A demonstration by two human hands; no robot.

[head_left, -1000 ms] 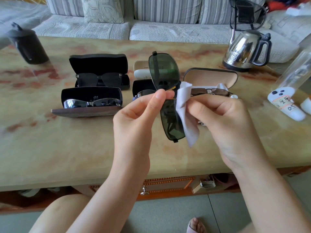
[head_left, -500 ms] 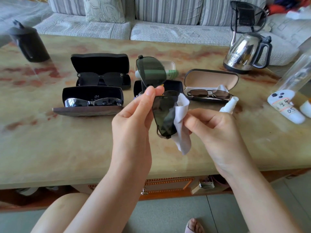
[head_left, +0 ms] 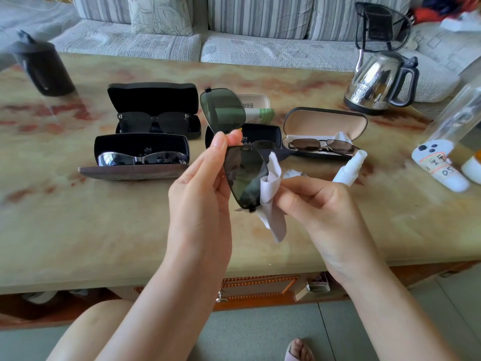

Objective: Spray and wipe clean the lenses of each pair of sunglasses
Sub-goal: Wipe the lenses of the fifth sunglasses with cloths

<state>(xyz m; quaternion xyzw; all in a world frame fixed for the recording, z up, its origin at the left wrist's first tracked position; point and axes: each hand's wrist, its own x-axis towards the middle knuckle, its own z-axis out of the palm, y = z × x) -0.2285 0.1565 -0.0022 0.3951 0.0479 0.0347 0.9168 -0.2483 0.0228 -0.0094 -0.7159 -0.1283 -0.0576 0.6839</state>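
Above the counter [head_left: 104, 230], your left hand [head_left: 200, 194] pinches the sunglasses [head_left: 242, 175] at the bridge. Your right hand [head_left: 317, 204] grips the cloth [head_left: 272, 194], now slid from bridge to the lower lens's edge, so this lens looks nearly wiped.

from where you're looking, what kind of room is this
Probably a home living room: a striped sofa with a cushion behind a marble-look table, and a steel kettle on it.
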